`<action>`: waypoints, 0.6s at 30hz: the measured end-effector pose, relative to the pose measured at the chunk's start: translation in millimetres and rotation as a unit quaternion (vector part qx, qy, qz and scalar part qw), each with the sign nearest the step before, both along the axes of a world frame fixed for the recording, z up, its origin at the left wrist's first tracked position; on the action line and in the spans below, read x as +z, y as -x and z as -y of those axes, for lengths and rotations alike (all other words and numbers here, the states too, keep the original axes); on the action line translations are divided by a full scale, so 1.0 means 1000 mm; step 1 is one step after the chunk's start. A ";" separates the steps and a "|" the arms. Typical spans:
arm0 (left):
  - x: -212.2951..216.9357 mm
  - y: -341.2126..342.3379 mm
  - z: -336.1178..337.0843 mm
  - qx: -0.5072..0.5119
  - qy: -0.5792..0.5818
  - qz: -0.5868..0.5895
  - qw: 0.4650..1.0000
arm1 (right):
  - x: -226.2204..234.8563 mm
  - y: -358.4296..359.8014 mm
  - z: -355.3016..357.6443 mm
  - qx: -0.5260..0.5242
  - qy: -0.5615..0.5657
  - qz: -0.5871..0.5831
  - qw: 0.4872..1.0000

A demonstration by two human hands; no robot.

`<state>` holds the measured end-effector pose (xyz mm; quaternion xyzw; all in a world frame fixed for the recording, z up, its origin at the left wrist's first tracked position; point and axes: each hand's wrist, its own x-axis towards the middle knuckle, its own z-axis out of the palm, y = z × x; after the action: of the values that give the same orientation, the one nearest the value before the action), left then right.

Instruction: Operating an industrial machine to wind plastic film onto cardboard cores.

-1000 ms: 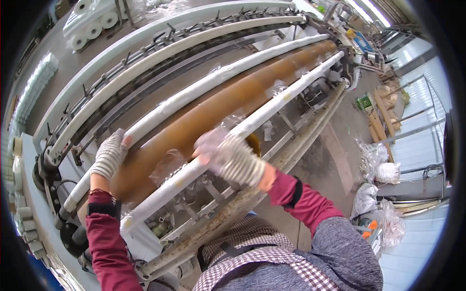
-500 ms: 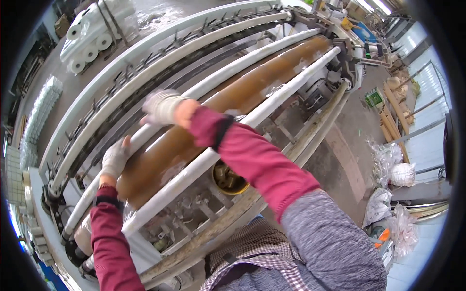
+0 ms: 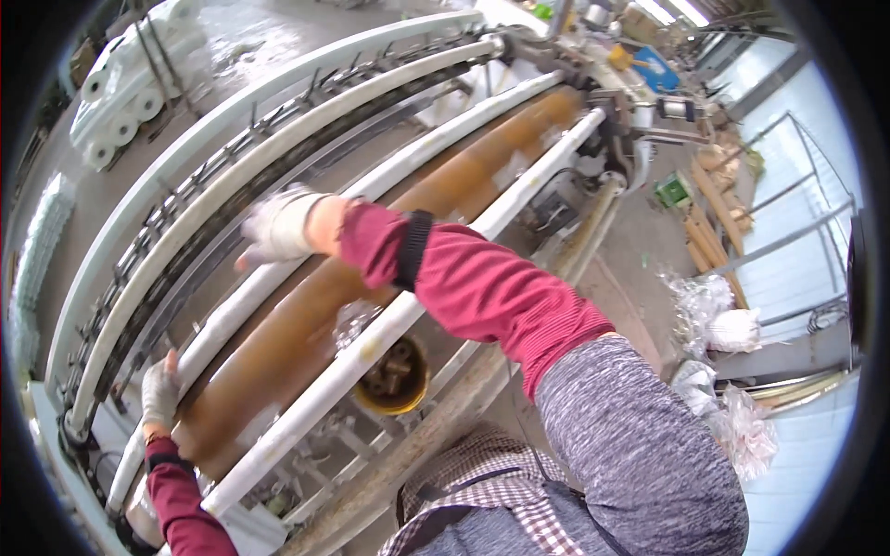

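Observation:
My left hand (image 3: pixel 161 397), in a pale work glove with bare fingertips, is at the left end of the far white roller (image 3: pixel 222 326). One of its fingers points up and away; the hand looks open against the roller's side. My right hand (image 3: pixel 283 225), gloved alike and blurred by motion, is over the far white roller farther right, fingers apart and nothing seen in them. Between the far roller and a near white roller (image 3: pixel 324 389) lies a long brown roll (image 3: pixel 269 371) with a shiny surface. Crumpled clear film (image 3: pixel 352 322) clings to its near side.
A yellow-rimmed bucket (image 3: pixel 397 408) holding brown ring-shaped pieces stands below the near roller. Beyond the rollers run curved pale rails (image 3: pixel 176 190) with dark fittings. Wrapped white rolls (image 3: pixel 139 102) are stacked at the far left. Plastic bags (image 3: pixel 737 324) and cardboard tubes (image 3: pixel 709 246) lie at right.
The view has shifted, so the machine sits differently in the picture. My left hand has slid toward the roller's left end. My right hand has moved left above the roller.

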<state>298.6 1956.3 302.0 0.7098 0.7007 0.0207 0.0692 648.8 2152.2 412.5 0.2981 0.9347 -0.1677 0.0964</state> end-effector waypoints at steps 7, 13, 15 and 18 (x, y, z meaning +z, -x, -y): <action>-0.031 0.044 0.002 0.069 0.026 -0.039 0.997 | -0.033 -0.086 -0.037 -0.075 0.008 -0.016 0.997; 0.039 -0.119 -0.067 0.114 -0.181 0.079 0.974 | -0.007 -0.325 -0.033 -0.220 -0.128 -0.024 0.967; 0.079 -0.250 -0.136 0.040 -0.158 0.249 0.955 | -0.048 -0.355 -0.060 -0.186 -0.069 -0.014 0.980; 0.092 -0.442 -0.250 -0.080 -0.105 0.299 0.945 | -0.061 -0.386 -0.076 -0.074 0.009 -0.061 0.995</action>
<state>740.8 2206.4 394.1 0.7276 0.5827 0.2999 0.2026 1034.8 2228.0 351.9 0.3549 0.9127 -0.2005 0.0287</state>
